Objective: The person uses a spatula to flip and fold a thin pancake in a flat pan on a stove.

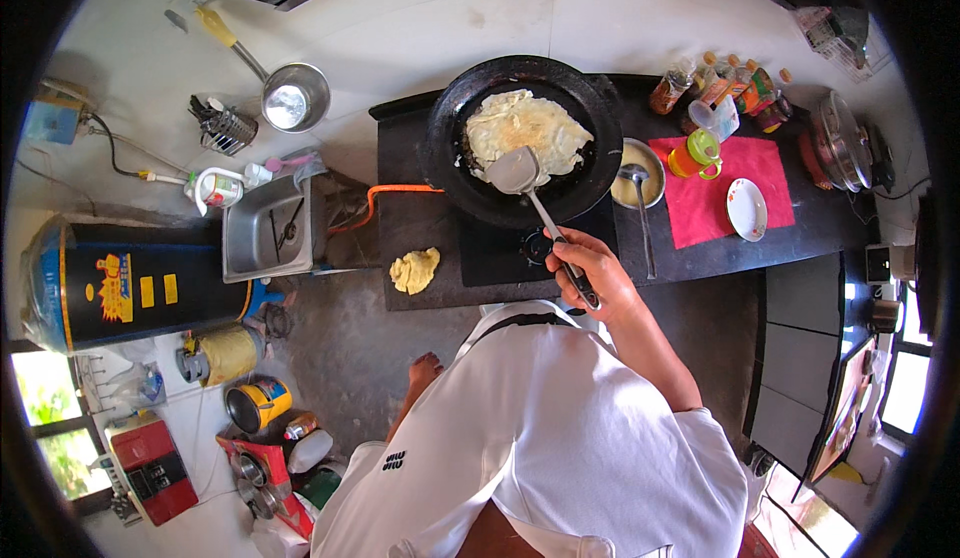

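Note:
My right hand [598, 268] grips the handle of a metal spatula [514, 171]. The spatula's broad blade rests over the near edge of a thin, pale flatbread or pancake [531, 127], faintly browned in its middle. This lies in a black wok [450, 183] on the gas cooktop [487, 254]. To the wok's right sits a metal bowl of pale yellow batter [628, 189], a large metal spoon [646, 232] leaning in it with its handle over the counter. My left hand [426, 370] hangs low beside my body, away from the counter; its fingers are too small to make out.
A crumpled yellow cloth [414, 270] lies near the counter's front left edge. An orange gas hose [375, 198] runs to the cooktop. On a red cloth [694, 220] stand an oil jug [695, 154] and a white dish [746, 210]. Left is a steel sink [259, 262].

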`<state>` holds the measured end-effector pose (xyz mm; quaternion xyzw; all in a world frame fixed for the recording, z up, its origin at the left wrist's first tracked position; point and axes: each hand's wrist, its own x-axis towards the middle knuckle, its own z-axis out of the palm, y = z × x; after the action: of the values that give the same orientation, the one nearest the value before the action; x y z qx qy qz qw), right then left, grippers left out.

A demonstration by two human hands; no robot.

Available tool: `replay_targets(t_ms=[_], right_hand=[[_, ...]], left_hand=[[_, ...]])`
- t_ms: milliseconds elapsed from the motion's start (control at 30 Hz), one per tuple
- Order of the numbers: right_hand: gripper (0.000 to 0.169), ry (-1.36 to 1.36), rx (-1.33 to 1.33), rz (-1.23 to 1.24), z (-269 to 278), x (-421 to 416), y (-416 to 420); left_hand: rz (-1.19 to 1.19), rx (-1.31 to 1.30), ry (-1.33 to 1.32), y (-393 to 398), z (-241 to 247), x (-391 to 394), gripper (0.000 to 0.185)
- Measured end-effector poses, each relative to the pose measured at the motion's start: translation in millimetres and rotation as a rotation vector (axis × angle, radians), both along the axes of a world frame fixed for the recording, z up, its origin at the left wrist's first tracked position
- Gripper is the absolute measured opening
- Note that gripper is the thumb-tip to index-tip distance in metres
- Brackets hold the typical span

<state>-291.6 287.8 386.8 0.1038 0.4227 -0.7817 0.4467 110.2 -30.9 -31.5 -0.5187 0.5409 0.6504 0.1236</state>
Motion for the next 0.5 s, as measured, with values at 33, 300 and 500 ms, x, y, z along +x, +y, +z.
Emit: replay_targets(t_ms=[33, 300, 500], right_hand=[[0.040, -0.007, -0.007, -0.017, -1, -1, 2], [0.039, -0.011, -0.054, -0.004, 5, -5, 5], [0.042, 0.023, -0.016, 0.045, -1, -9, 2]], left_hand=[[0.117, 0.056, -0.031, 2, 9, -9, 0.027], [0.363, 0.225, -0.009, 21, 31, -24, 0.035], [0.316, 0.154, -0.082, 29, 30, -36, 0.035]])
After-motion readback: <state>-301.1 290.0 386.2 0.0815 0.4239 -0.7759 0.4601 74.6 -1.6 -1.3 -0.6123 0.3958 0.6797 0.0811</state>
